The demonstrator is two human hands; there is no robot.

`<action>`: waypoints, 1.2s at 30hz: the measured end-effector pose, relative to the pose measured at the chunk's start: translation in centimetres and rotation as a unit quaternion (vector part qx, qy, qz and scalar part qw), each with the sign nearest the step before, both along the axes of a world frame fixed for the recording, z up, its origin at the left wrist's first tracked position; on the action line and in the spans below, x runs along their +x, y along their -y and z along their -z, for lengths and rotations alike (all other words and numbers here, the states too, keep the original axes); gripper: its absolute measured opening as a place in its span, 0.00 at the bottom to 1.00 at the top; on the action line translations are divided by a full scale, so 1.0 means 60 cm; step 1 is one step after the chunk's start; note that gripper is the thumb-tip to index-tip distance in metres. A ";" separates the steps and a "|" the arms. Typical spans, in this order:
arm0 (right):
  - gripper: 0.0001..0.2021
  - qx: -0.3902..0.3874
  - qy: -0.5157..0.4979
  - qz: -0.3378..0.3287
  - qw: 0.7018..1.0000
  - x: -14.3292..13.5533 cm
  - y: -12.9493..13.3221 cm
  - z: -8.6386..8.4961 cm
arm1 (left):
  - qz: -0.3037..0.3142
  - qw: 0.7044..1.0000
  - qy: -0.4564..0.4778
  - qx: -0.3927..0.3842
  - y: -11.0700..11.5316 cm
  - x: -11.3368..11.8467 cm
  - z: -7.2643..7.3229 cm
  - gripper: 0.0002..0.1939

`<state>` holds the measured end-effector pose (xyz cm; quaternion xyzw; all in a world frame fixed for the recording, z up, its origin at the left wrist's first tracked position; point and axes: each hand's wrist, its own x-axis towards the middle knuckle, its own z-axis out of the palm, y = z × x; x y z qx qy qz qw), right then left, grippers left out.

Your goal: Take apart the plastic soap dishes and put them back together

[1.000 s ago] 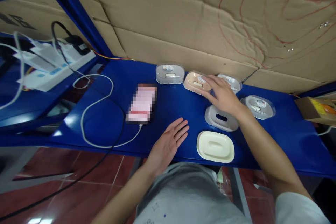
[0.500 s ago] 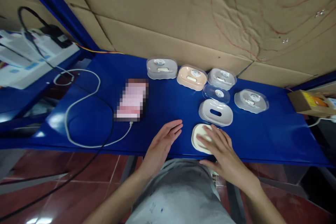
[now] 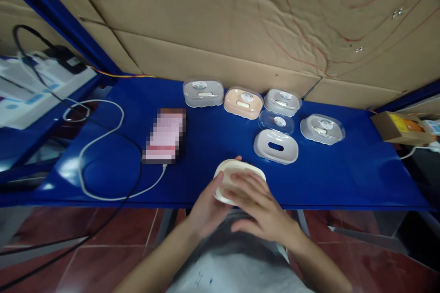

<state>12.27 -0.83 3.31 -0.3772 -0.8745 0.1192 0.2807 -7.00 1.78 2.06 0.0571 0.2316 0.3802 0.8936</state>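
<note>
A cream oval plastic dish [image 3: 223,182] is raised over the front edge of the blue table. My left hand [image 3: 210,206] grips its left side, thumb at the rim and the other fingers mostly hidden beneath. Across the top of the dish lies my right hand [image 3: 263,208], fingers stretched out and slightly blurred, hiding much of the surface. Beyond the hands, a whitish oval dish with a slot [image 3: 277,147] rests on the table. Just behind it sits a clear lid [image 3: 273,122] with a round sticker.
Several lidded oval boxes stand toward the back, among them a peach box [image 3: 243,103] and a pale box [image 3: 322,129]. To the left lies a phone [image 3: 165,137] with a white cable [image 3: 82,165]. A cardboard box [image 3: 400,128] stands at the right end.
The cream dish has come off the table and moved left. My left hand, empty before, now grips it; my right hand has moved left with it.
</note>
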 end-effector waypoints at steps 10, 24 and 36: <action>0.24 0.014 0.005 0.248 0.969 0.054 -0.032 0.002 | -0.068 0.992 0.010 -0.104 -0.030 0.000 -0.005 0.25; 0.25 -0.015 0.046 0.085 0.995 0.072 -0.086 -0.006 | -0.091 0.996 0.001 0.000 -0.017 0.001 0.004 0.34; 0.37 -0.078 0.109 0.218 0.967 0.156 -0.174 0.008 | -0.074 0.996 -0.014 -0.042 -0.024 0.000 0.003 0.21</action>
